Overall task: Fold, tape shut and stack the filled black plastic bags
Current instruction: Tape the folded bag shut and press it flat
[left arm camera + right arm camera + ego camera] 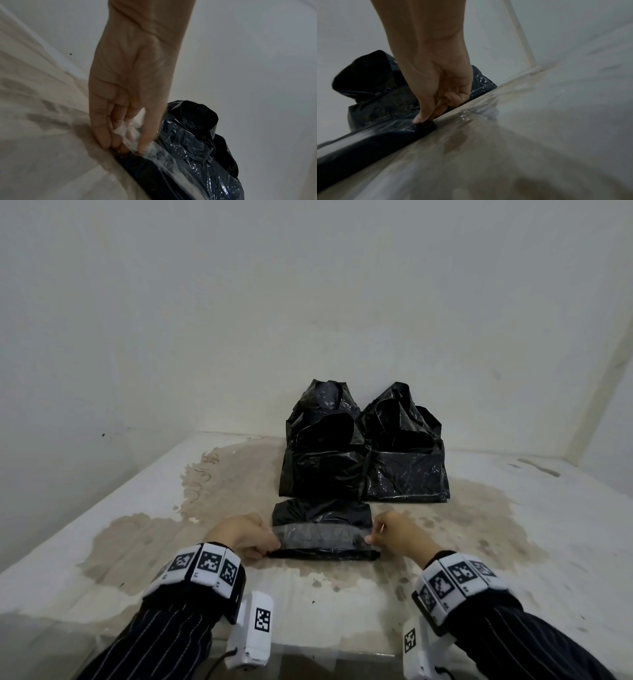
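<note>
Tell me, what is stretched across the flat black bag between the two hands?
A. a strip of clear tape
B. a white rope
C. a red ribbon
A: a strip of clear shiny tape spans the folded black plastic bag, with the left hand and right hand holding its ends.

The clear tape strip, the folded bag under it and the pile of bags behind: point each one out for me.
clear tape strip [322,537], head view, middle of the strip stretched between the hands.
folded bag [322,513], head view, bare black top beyond the tape.
pile of bags [407,477], head view, glossy front of the right-hand lower bag.
</note>
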